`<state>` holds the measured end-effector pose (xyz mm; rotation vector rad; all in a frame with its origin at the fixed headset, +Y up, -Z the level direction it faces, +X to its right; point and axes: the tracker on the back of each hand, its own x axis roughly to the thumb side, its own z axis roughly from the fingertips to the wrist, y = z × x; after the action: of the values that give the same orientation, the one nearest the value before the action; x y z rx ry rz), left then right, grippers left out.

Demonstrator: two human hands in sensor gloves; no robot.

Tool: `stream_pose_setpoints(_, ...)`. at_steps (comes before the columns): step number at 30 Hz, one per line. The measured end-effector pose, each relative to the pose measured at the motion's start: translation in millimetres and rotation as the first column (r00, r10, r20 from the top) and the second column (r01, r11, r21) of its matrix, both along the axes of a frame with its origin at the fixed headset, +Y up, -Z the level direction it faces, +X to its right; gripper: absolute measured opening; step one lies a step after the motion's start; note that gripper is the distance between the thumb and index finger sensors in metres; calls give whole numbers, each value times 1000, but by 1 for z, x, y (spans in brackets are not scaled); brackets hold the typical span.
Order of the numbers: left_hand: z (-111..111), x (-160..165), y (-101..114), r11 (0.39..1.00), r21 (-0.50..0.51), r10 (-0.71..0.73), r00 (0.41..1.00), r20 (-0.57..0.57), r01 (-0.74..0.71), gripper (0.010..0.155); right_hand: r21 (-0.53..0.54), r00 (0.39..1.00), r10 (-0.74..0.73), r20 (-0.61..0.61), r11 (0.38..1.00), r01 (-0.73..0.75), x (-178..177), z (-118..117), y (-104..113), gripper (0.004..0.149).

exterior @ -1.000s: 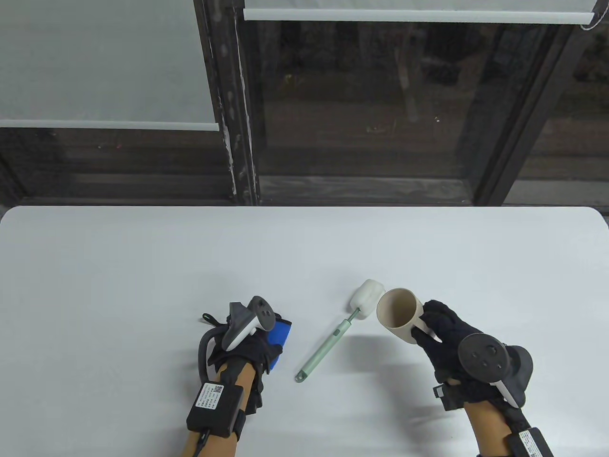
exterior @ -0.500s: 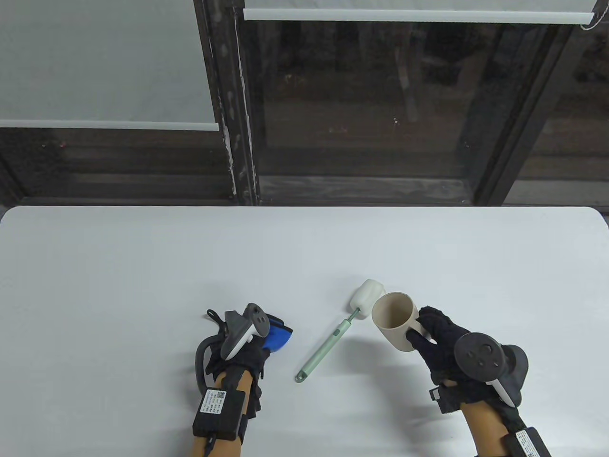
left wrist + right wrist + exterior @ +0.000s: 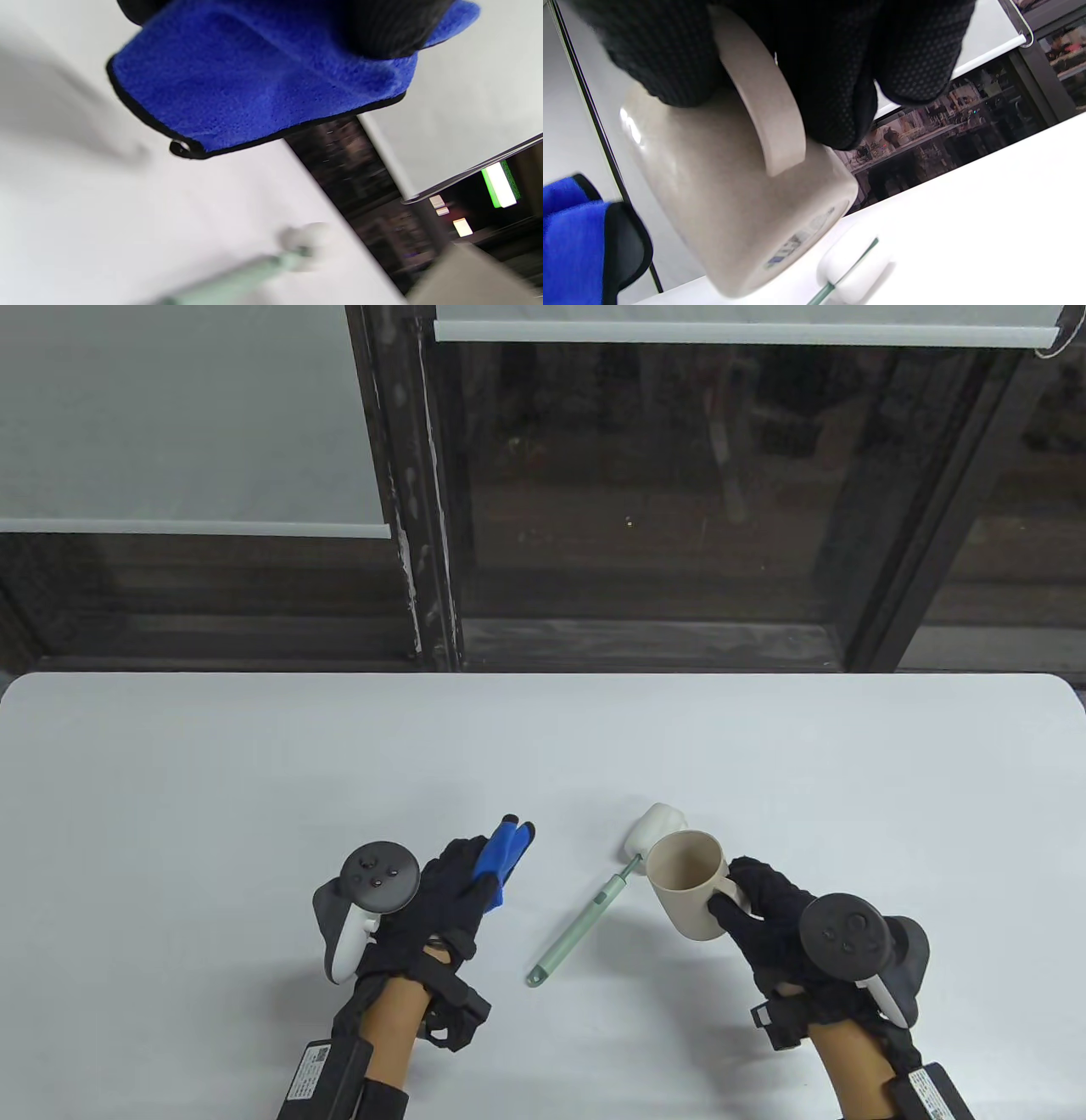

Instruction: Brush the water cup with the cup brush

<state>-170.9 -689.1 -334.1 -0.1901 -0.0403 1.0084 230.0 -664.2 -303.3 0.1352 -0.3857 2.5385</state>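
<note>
both busy: right hand (image 3: 768, 912) grips the cup (image 3: 685, 892) handle, left hand (image 3: 441, 899) holds a blue cloth (image 3: 501, 861)

Blue cloth (image 3: 263, 80) with black trim hangs from top edge, black gloved fingers (image 3: 390, 29) of left hand pressed on it. Below grip, blurred pale green brush handle (image 3: 237, 279) with whitish head lies on white table (image 3: 85, 220). Beige cup edge (image 3: 471, 279) low, off toward right of grip
</note>
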Motion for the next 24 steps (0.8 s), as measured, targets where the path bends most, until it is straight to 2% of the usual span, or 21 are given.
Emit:
stream_pose_setpoints(4, 13, 16, 4, 983, 87, 151, 985, 87, -159, 61, -33, 992, -108, -62, 994, 106, -6, 4, 3, 41)
stream_pose_setpoints(8, 24, 30, 8, 959, 110, 241, 956, 166, -261, 61, -92, 971, -189, -144, 980, 177, -15, 10, 6, 41)
stream_pose_setpoints(11, 31, 42, 11, 942, 134, 275, 937, 214, -307, 62, -113, 949, -257, -185, 964, 239, -23, 13, 8, 41)
stream_pose_setpoints(19, 47, 80, 14, 901, 188, 302, 876, 377, -391, 66, -287, 884, -385, -264, 907, 309, -39, 16, 3, 41)
stream_pose_setpoints(21, 49, 86, 12, 891, 193, 328, 876, 354, -412, 68, -297, 865, -430, -258, 887, 353, -40, 15, 1, 40)
stream_pose_setpoints(24, 52, 87, 15, 918, 256, 222, 928, 298, -302, 70, -312, 865, -422, -272, 889, 335, -44, 17, 0, 40)
